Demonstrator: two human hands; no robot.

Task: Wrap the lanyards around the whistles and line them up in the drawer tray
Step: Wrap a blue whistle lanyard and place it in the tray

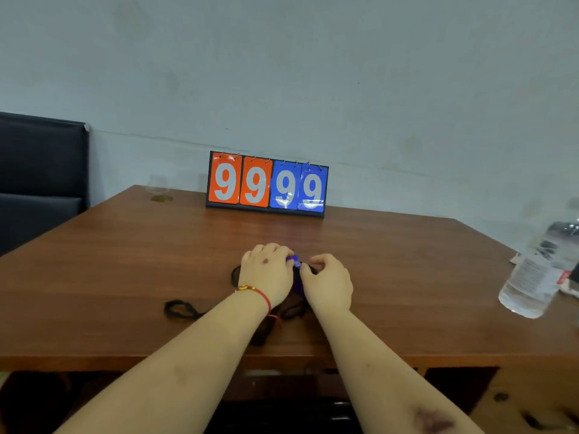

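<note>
Wooden table (391,277) seen from above and behind two bare forearms, wall behind.

Two hands, close together near the table's middle. Left hand (266,270), back up, fingers curled down over a small blue whistle (294,260); red string bracelet (255,292) on the wrist, one in count. Right hand (327,281), back up, fingers curled, thumb and forefinger closed toward the same whistle from the right; exact contact hidden by the fingers, so grip not certain. Only a sliver of blue visible between the two hands, with a further blue patch lower in the gap; whether one whistle or two, not clear.

Black lanyard (180,309) lying on the tabletop: one loop plainly visible left of the left forearm, another dark curve just left of the left hand, more dark cord under and between the wrists. Number of separate lanyards not countable, the cords being blurred and partly covered.

One flip scoreboard (267,184) upright at the far edge, against the wall: four cards, two orange on the left, two blue on the right, each showing 9.

One clear plastic bottle (539,270) at the right edge, tilted. One clear glass (158,184) at the far left corner. One dark chair (40,170) left of the table.
</note>
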